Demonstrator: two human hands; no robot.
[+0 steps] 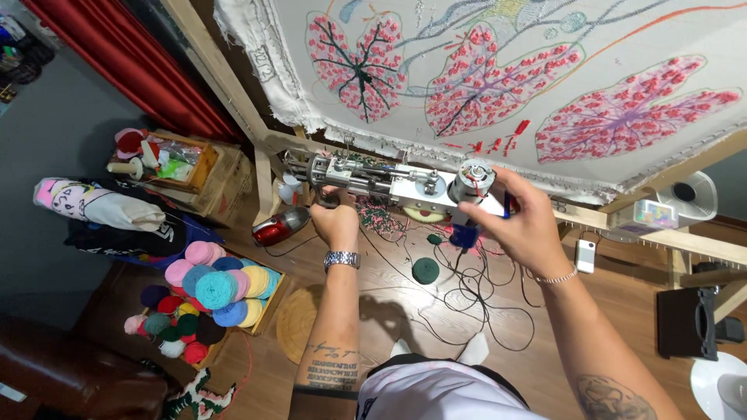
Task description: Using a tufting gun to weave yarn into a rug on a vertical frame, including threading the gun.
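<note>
I hold a silver metal tufting gun level in front of me, just below the lower edge of a stretched white cloth tufted with pink and red leaf shapes. My left hand grips the gun's front handle from below; a steel watch sits on that wrist. My right hand wraps the blue rear handle near the round motor. The gun's needle end points left toward the wooden frame post.
Yarn balls in many colours fill a box at lower left. A red handheld vacuum, a dark green yarn ball and tangled black cables lie on the wooden floor. A white projector sits at right.
</note>
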